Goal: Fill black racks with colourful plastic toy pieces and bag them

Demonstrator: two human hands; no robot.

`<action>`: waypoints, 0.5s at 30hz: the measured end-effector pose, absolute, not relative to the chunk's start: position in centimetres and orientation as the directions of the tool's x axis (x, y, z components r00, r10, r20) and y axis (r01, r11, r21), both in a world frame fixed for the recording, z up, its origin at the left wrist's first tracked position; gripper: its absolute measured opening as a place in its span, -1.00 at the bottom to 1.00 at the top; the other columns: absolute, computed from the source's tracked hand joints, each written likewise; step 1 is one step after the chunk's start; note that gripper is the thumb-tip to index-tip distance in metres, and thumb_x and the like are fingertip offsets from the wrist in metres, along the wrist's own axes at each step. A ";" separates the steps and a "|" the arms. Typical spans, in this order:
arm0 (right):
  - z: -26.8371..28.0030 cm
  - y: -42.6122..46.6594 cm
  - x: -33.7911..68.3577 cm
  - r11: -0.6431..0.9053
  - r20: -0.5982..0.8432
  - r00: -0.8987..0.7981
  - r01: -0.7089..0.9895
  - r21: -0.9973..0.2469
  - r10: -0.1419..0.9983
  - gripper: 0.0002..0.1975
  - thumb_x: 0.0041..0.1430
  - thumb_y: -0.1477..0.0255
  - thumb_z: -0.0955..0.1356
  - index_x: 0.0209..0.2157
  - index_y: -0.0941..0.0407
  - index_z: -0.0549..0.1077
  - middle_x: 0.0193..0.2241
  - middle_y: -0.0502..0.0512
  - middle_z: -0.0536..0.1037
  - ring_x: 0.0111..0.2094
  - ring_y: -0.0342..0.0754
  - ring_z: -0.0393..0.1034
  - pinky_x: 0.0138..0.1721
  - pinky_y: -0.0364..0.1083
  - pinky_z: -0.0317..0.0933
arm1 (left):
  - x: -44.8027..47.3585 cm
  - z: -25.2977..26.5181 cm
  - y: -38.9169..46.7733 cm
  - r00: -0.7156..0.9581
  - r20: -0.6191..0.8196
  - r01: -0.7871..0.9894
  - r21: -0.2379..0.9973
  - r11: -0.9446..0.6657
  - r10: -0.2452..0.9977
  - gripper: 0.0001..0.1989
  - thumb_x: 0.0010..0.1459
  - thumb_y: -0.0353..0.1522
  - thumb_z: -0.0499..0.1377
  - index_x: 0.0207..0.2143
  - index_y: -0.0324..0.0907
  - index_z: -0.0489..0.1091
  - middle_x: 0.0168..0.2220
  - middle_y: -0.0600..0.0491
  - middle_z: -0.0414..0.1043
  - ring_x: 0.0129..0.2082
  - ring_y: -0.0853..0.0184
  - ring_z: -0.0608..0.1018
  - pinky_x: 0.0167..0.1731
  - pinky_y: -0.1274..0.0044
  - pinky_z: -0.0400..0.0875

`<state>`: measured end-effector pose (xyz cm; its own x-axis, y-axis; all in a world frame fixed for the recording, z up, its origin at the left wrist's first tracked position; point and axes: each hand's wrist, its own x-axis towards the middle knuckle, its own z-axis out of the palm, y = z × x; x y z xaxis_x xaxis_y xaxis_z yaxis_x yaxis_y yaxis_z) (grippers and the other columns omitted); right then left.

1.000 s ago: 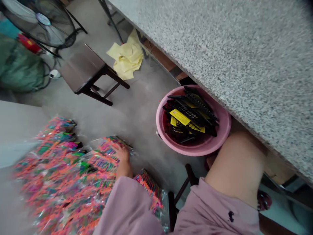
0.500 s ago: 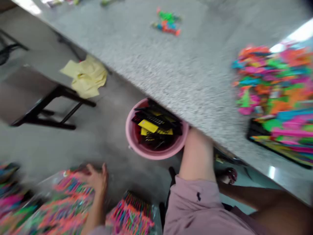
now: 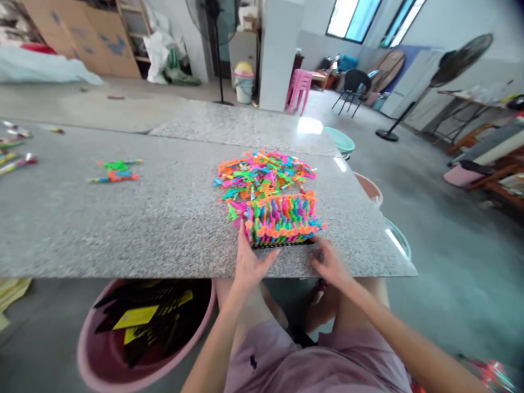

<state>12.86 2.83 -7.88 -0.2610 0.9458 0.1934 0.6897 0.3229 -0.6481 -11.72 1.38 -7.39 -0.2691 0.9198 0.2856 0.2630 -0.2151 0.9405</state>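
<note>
A block of small bright plastic toys [image 3: 282, 215], lined up in tight rows on a thin black base [image 3: 282, 245], rests near the front edge of the table. My left hand [image 3: 250, 265] is at its left end, index finger upright against the toys and thumb spread away to the right. Around the front right corner of the base is my right hand [image 3: 329, 263], fingers bent, thumb apart, fingertips at the black edge. Neither hand is wrapped round anything. Just behind the block lies a loose heap of similar toys [image 3: 262, 172] in orange, pink, green and blue.
Two loose toys [image 3: 117, 172] lie on the speckled stone table [image 3: 172, 229], with more pieces [image 3: 16, 161] at far left. Below the left front edge stands a pink tub [image 3: 88, 355] holding black pieces with yellow labels [image 3: 135, 316]. A standing fan [image 3: 460, 60] is at right.
The view has swung up from the floor to the table. My left hand has left the bagged toys on the floor. Both hands are now at the block of toys.
</note>
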 end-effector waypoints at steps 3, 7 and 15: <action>-6.9 1.0 13.0 0.391 0.173 -0.381 0.629 -0.672 0.908 -0.38 -0.12 0.61 0.27 0.07 0.13 0.39 -0.02 0.19 0.47 0.04 0.13 0.30 0.00 0.10 0.28 | -12.6 -7.5 2.2 -0.296 0.221 0.141 0.972 -0.186 0.929 -0.14 -0.05 -0.19 0.38 0.23 -0.15 0.05 0.15 -0.14 0.27 0.18 0.04 0.35 0.18 0.24 0.23; -4.8 6.8 15.5 0.313 0.122 -0.304 0.730 -0.608 0.945 -0.69 0.12 0.62 0.21 -0.19 0.15 0.50 -0.25 0.13 0.55 -0.22 -0.03 0.45 -0.21 -0.11 0.34 | -13.6 -7.8 2.2 -0.248 0.179 0.157 0.977 -0.143 0.952 -0.36 -0.05 -0.20 0.38 0.05 -0.18 0.26 0.05 -0.09 0.39 0.11 0.06 0.42 0.16 0.25 0.27; -3.1 22.5 15.6 0.526 0.126 -0.511 0.819 -0.228 0.851 -0.65 0.29 0.65 0.20 0.07 0.22 0.37 0.01 0.20 0.43 0.05 -0.04 0.24 0.06 -0.14 0.12 | -14.7 -5.1 -0.1 -0.359 0.263 0.435 0.896 -0.089 0.895 -0.24 0.02 -0.19 0.32 0.21 -0.11 0.10 0.17 -0.15 0.24 0.21 -0.02 0.31 0.22 0.08 0.14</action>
